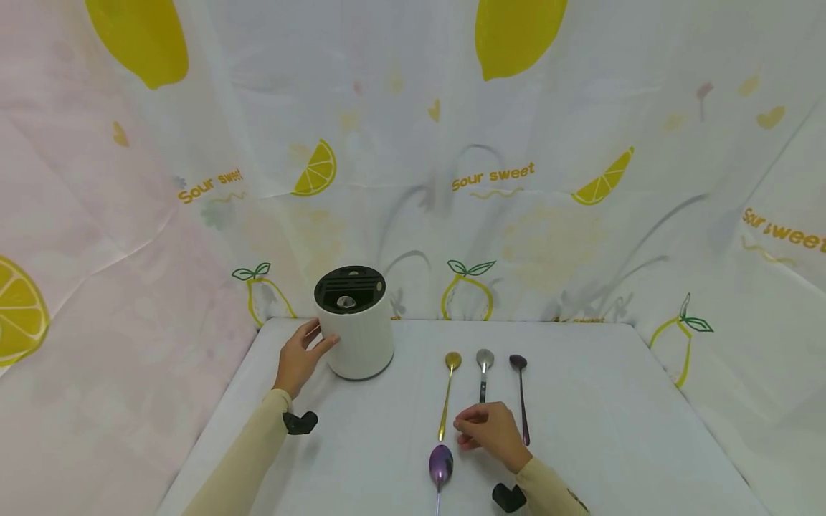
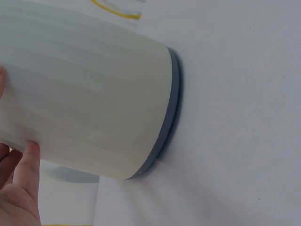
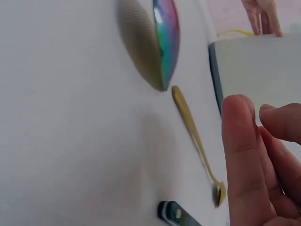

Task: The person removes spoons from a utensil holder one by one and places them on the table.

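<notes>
My left hand [image 1: 301, 362] rests on the left side of a white cylindrical container [image 1: 360, 344], which stands upright with a slotted black top and a dark base rim. Its thumb and fingers lie spread against the wall. My right hand [image 1: 492, 430] hovers among the spoons with nothing between its thumb and fingertips, a small gap showing in the right wrist view. Beneath it lies a silver spoon [image 1: 485, 358] with a black handle, partly covered by the hand. To its left is a gold spoon [image 1: 447, 390]; a dark spoon [image 1: 521, 394] lies to the right.
A purple iridescent spoon [image 1: 442, 464] lies near the front, its handle running out of the head view. The white table [image 1: 600, 430] meets a lemon-printed cloth [image 1: 413, 143] at the back and sides. A small round silver part [image 1: 346, 302] shows in the container's top.
</notes>
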Demonstrator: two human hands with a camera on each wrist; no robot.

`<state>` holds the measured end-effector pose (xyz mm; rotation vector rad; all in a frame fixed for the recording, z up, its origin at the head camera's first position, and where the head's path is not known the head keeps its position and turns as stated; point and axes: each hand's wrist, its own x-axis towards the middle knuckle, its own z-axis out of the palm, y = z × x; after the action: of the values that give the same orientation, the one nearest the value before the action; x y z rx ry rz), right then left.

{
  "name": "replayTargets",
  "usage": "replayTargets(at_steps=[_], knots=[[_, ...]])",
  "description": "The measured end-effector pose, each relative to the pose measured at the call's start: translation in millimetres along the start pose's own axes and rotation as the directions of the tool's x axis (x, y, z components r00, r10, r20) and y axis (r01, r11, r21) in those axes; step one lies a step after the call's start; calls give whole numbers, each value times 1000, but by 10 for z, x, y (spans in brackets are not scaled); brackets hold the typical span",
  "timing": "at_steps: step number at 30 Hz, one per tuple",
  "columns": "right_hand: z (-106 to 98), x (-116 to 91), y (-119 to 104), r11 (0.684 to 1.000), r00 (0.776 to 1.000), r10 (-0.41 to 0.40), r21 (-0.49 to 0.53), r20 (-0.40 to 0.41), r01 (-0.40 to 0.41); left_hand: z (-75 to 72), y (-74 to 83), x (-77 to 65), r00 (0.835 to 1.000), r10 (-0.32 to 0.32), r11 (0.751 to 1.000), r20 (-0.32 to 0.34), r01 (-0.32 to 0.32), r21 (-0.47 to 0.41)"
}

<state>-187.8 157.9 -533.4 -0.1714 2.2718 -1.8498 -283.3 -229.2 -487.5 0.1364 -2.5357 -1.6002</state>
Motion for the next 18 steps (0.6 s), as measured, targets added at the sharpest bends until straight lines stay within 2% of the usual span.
replayTargets(at_steps=[8, 11, 15, 18], knots=[[-77, 219, -207, 997, 994, -82, -2, -72, 82, 6, -4, 1, 1000, 17, 1000, 2, -17, -1], [-90, 339, -338, 990, 988, -137, 9, -78, 138, 6, -19, 13, 1000, 22, 1000, -4, -22, -2], [-86, 530, -599, 973, 970, -230, -10, -77, 229, 6, -39, 23, 1000, 20, 1000, -9, -20, 5], [-57, 609, -895, 959, 957, -285, -32, -63, 283, 7, -43, 19, 1000, 19, 1000, -1, -19, 7]])
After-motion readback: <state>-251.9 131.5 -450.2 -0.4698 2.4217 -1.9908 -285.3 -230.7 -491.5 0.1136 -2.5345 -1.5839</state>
